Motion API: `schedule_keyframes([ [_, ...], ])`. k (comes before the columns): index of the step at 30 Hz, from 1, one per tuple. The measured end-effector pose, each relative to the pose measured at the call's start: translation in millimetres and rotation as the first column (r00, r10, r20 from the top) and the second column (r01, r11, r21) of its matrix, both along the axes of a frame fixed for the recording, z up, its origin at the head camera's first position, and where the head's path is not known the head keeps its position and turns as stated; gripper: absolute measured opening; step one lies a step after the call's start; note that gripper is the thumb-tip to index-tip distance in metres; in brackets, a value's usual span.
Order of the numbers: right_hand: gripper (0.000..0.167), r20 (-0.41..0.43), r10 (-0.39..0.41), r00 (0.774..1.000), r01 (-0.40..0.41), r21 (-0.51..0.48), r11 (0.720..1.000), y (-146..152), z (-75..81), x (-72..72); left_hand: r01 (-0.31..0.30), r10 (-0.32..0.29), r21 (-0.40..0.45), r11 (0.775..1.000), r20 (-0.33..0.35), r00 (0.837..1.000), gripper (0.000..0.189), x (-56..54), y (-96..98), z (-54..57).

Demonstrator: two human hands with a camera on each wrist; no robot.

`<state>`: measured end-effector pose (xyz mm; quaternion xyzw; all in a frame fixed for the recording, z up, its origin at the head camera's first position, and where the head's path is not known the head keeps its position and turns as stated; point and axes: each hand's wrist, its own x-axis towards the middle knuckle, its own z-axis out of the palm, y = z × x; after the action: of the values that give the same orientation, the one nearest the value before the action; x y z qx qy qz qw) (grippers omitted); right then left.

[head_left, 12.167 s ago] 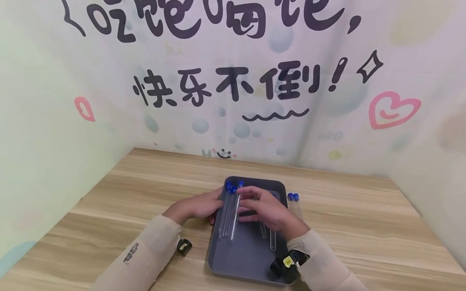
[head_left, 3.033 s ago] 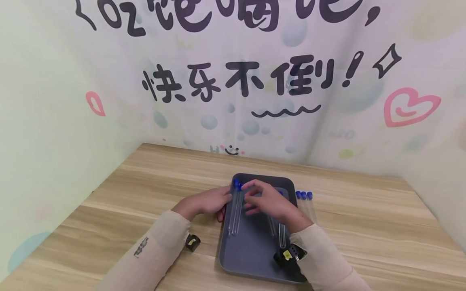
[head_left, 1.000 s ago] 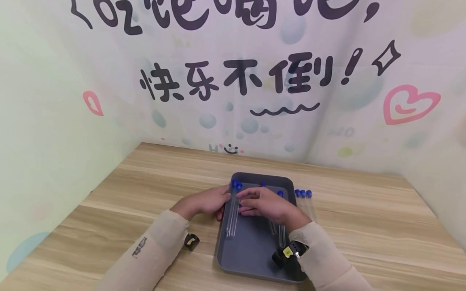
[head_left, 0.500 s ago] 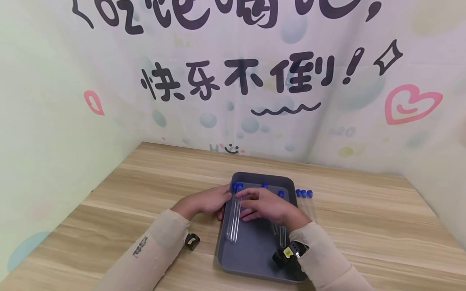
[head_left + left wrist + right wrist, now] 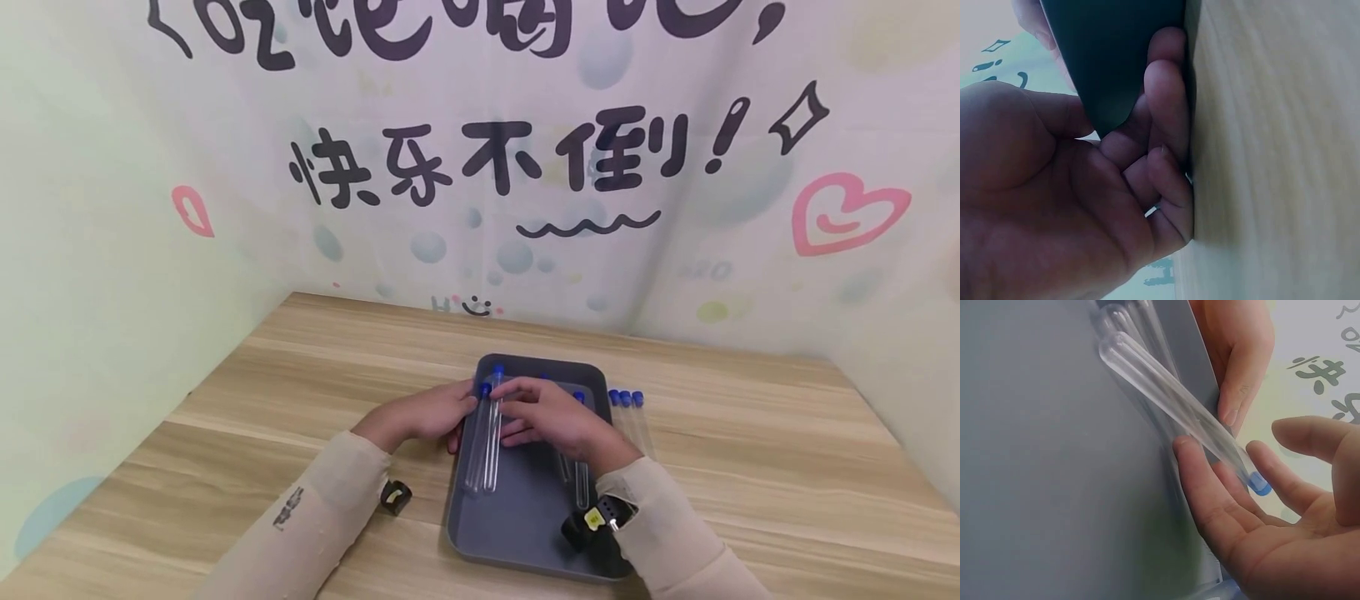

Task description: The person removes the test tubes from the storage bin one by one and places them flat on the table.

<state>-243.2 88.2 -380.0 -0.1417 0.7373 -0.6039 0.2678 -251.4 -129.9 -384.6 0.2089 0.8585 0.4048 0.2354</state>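
Observation:
My left hand point(image 5: 427, 414) grips the left wall of a dark grey tray point(image 5: 517, 533), thumb at the rim; in the left wrist view its curled fingers point(image 5: 1166, 106) lie between the tray and the tabletop. Inside the tray, my right hand point(image 5: 551, 419) touches a clear test tube point(image 5: 1166, 394) with a blue cap. That tube slants past the fingers, while the thumb stays apart from it. Another capped test tube point(image 5: 476, 454) lies beside it along the left wall. Under the right hand, further test tubes point(image 5: 582, 487) show partly, their middles hidden.
Several blue-capped test tubes point(image 5: 637, 417) lie side by side on the wooden table point(image 5: 750, 467), just right of the tray. A printed cloth point(image 5: 360, 250) hangs behind the table, and pale walls close in both sides.
Since the oldest frame, tubes along the tray's left side went from three to two, and those outside right from two to three. Just now the touched tube shifted away from me.

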Motion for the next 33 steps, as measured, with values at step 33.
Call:
schedule_keyframes([
  [33, 0.040, -0.058, -0.216, 0.975, 0.214, -0.038, 0.976, 0.2, -0.7, -1.4, 0.034, -0.034, 0.005, 0.999, -0.007, 0.999, 0.039, 1.2, 0.0, 1.4],
])
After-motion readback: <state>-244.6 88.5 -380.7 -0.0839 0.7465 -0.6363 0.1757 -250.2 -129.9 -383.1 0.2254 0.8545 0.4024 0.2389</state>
